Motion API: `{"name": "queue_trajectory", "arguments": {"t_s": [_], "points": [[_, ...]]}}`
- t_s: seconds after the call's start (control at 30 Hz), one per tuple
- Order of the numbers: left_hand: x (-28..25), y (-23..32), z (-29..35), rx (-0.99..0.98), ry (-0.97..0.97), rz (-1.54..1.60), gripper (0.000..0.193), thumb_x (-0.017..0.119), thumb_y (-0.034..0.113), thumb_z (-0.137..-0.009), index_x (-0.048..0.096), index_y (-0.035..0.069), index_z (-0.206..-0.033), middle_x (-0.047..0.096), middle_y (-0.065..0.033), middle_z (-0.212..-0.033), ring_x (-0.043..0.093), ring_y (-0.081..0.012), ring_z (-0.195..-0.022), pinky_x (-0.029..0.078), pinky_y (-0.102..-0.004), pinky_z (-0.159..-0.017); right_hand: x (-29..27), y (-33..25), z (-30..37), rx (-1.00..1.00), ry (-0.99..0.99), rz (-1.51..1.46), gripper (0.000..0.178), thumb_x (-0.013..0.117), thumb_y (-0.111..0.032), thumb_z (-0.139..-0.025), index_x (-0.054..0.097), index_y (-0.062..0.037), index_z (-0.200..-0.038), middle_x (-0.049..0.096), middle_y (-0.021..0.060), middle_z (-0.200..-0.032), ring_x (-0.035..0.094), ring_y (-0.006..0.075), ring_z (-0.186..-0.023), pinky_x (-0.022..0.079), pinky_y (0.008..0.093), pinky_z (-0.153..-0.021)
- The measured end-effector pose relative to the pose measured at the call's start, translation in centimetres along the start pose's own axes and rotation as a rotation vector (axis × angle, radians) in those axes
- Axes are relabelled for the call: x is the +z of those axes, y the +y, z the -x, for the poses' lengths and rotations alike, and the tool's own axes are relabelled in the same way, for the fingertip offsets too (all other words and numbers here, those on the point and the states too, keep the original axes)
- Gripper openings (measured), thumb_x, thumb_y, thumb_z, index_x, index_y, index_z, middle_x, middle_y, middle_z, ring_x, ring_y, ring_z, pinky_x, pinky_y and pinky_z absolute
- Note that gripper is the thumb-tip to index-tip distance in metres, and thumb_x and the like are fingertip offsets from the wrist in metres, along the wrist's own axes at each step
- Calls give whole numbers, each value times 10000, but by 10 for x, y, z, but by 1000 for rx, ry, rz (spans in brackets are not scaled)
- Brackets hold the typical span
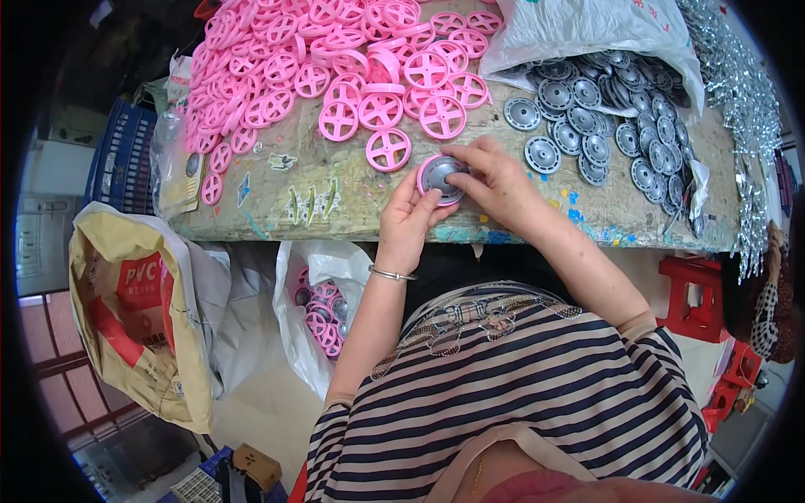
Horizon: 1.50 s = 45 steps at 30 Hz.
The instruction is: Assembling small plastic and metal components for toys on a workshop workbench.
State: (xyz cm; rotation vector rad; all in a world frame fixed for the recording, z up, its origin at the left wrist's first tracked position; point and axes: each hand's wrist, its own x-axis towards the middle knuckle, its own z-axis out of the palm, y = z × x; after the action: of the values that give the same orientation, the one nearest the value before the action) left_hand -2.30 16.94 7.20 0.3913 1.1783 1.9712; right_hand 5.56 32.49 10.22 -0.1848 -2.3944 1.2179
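Pink ring (pixel 421 177) partly hidden under grey disc (pixel 438 174), left hand (pixel 407 207), grip clamped on ring, right hand (pixel 503 183) clamped on disc

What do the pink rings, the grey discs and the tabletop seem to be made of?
Pink rings: probably moulded plastic, smooth and evenly coloured. Grey discs: silvery sheen, perhaps metal or metallic-painted plastic; the look leaves it open. Tabletop: likely wood, dull and rough, with worn streaks.
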Motion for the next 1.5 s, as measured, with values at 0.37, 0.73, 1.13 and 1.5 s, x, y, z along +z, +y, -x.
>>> {"name": "queue_trajectory", "arguments": {"t_s": [0.37,0.73,1.13,1.5], "points": [[-3,-2,2,29,19,-34,377,444,2,-957,419,-26,-1332,525,-117,-1231,582,-198,-1056,555,-347,-877,4,8,-3,401,-265,-294,230,666,-112,-846,621,-1,-1041,640,29,-868,562,78,-767,473,238,-694],[-8,-11,3,41,-21,-127,413,454,2,-953,387,-27,-1360,503,-128,-1266,571,-213,-1082,555,-383,-879,5,3,-1,297,-181,-188,220,635,-181,-885,632,7,-999,627,60,-841,565,107,-763,476,279,-700],[-69,26,91,433,706,-570,304,413,146,-993,525,-27,-1217,582,-102,-1138,587,-170,-974,500,-304,-842,42,-4,-33,-168,-92,69,293,675,-215,-803,611,-38,-1028,570,140,-971,549,326,-951,441,391,-856],[-117,23,140,274,790,-896,417,494,123,-959,403,-23,-1339,498,-157,-1249,572,-223,-1048,464,-304,-909,26,-15,-56,292,-178,-354,151,610,-173,-882,542,-40,-901,530,21,-750,511,137,-703,420,288,-636]]}}
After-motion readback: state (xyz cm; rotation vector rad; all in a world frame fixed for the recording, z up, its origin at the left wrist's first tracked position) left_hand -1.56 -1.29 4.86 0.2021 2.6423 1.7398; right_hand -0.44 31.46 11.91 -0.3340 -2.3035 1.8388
